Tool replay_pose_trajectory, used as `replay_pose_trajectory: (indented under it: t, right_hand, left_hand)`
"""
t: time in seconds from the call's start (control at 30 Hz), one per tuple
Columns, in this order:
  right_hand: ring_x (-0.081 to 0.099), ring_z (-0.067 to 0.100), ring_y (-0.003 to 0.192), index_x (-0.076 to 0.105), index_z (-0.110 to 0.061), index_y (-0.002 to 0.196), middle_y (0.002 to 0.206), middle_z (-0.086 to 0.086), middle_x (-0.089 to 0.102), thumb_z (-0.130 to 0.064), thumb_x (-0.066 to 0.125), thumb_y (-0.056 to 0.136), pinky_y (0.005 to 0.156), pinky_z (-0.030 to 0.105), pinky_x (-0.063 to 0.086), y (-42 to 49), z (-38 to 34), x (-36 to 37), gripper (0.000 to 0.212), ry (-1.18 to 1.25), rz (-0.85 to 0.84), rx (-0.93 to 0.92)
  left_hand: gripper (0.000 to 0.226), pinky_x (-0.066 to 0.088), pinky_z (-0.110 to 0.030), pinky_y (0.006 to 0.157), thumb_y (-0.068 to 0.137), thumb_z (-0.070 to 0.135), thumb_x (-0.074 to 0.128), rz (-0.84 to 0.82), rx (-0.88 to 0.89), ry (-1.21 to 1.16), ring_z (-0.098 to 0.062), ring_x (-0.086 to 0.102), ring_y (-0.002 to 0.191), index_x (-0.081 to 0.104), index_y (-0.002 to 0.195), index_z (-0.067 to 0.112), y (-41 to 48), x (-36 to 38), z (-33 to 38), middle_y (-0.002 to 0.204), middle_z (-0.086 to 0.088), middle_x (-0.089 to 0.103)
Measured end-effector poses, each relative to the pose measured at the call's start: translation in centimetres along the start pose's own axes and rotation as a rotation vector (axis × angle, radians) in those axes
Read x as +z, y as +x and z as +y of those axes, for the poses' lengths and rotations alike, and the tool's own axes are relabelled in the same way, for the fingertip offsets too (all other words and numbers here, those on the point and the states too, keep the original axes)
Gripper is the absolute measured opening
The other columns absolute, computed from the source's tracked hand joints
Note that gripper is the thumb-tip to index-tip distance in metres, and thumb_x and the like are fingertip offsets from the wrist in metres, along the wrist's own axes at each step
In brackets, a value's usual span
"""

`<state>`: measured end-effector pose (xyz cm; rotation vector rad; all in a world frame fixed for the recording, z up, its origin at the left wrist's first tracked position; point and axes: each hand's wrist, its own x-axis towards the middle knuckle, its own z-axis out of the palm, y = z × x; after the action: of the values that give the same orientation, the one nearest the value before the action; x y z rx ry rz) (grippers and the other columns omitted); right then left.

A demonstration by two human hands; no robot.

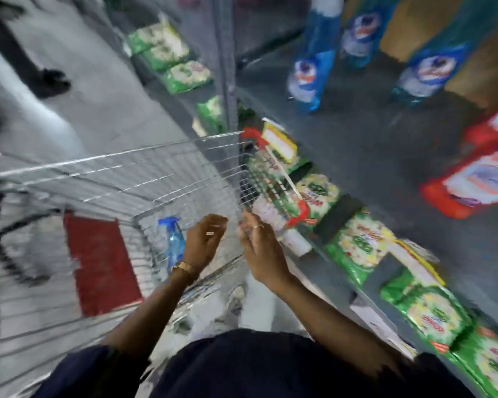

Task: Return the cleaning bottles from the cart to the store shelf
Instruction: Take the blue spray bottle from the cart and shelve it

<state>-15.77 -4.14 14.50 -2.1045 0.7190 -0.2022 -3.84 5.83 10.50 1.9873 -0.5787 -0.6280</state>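
Note:
The picture is blurred by motion. A clear spray bottle with a blue trigger head (171, 239) lies inside the wire shopping cart (121, 179). My left hand (203, 238) hovers over the cart just right of the bottle, fingers curled loosely, holding nothing that I can see. My right hand (259, 245) is beside it at the cart's right rim, fingers slightly bent, nothing visible in it. Blue cleaning bottles (311, 73) stand upright on the grey store shelf (371, 145) to the upper right.
Green detergent packs (360, 242) line the lower shelf along the right. Red packs (477, 182) sit at the shelf's right end. The cart has a red child-seat flap (101, 262) and red corner bumpers. A person's dark shoe (51, 81) is on the grey floor, upper left.

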Motion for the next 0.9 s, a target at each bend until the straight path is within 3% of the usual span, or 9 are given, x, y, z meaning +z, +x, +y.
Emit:
replay_pose_trajectory:
  t: [0.07,0.13,0.23,0.37,0.5,0.6,0.77,0.9]
  right_hand:
    - [0.058,0.037,0.106,0.043,-0.011,0.133,0.116,0.017,0.065,-0.028,0.043,0.095,0.086,0.041,0.047,1.7,-0.9,3.6,0.042,-0.112,-0.131,0.073]
    - [0.062,0.038,0.102,0.047,-0.014,0.127,0.113,0.018,0.067,-0.032,0.039,0.096,0.083,0.042,0.047,3.2,-1.6,6.6,0.037,-0.34,-0.252,0.161]
    - [0.066,0.035,0.096,0.059,-0.013,0.108,0.104,0.017,0.07,-0.034,0.037,0.094,0.079,0.038,0.047,4.0,-1.9,7.2,0.034,-0.601,-0.288,0.217]
    - [0.064,0.035,0.101,0.063,-0.016,0.107,0.108,0.015,0.069,-0.034,0.039,0.092,0.08,0.038,0.046,4.7,-1.7,8.0,0.033,-0.662,-0.337,0.285]
    - [0.065,0.035,0.096,0.064,-0.02,0.105,0.105,0.015,0.07,-0.032,0.039,0.092,0.075,0.037,0.045,5.0,-0.9,9.1,0.031,-0.727,-0.309,0.283]
    - [0.066,0.034,0.091,0.063,-0.024,0.108,0.102,0.012,0.072,-0.035,0.038,0.093,0.066,0.033,0.036,4.8,-0.6,9.4,0.031,-0.747,-0.28,0.237]
    - [0.066,0.032,0.087,0.061,-0.027,0.11,0.101,0.008,0.072,-0.036,0.038,0.095,0.064,0.031,0.033,4.7,-0.5,9.7,0.029,-0.734,-0.24,0.204]
    - [0.066,0.033,0.089,0.061,-0.027,0.108,0.102,0.008,0.072,-0.036,0.039,0.095,0.065,0.033,0.034,4.6,-0.6,9.7,0.028,-0.728,-0.223,0.205]
  left_hand:
    - [0.016,0.045,-0.022,0.066,0.083,0.008,0.064,0.011,-0.217,0.1,-0.024,0.067,0.081,0.067,0.091,-0.005,0.8,-2.7,-5.7,0.089,-0.022,0.069]
    - [0.028,0.042,-0.034,0.07,0.08,0.019,0.066,-0.064,-0.506,0.207,-0.033,0.063,0.09,0.065,0.09,-0.008,1.7,-5.2,-11.3,0.091,-0.029,0.064]
    - [0.045,0.046,-0.039,0.087,0.09,0.028,0.057,-0.262,-0.75,0.529,-0.038,0.058,0.112,0.057,0.113,-0.01,1.1,-7.4,-17.6,0.121,-0.03,0.06]
    - [0.045,0.044,-0.04,0.094,0.092,0.026,0.053,-0.333,-0.8,0.509,-0.04,0.055,0.118,0.053,0.122,-0.008,1.4,-6.7,-22.0,0.127,-0.03,0.056]
    - [0.056,0.047,-0.044,0.085,0.088,0.04,0.052,-0.146,-0.806,0.349,-0.043,0.059,0.108,0.056,0.116,-0.008,2.8,-4.2,-24.3,0.116,-0.035,0.06]
    - [0.05,0.046,-0.046,0.089,0.089,0.027,0.056,-0.062,-0.879,0.256,-0.044,0.055,0.113,0.043,0.125,-0.005,3.6,-3.6,-25.6,0.125,-0.032,0.054]
    - [0.064,0.045,-0.035,0.075,0.075,0.038,0.072,-0.195,-0.918,0.224,-0.031,0.061,0.103,0.053,0.121,-0.003,4.9,-4.8,-28.4,0.116,-0.016,0.061]
    - [0.072,0.048,-0.035,0.083,0.067,0.024,0.082,-0.248,-0.954,0.107,-0.027,0.059,0.098,0.049,0.122,-0.008,5.3,-5.4,-26.9,0.118,-0.019,0.061]
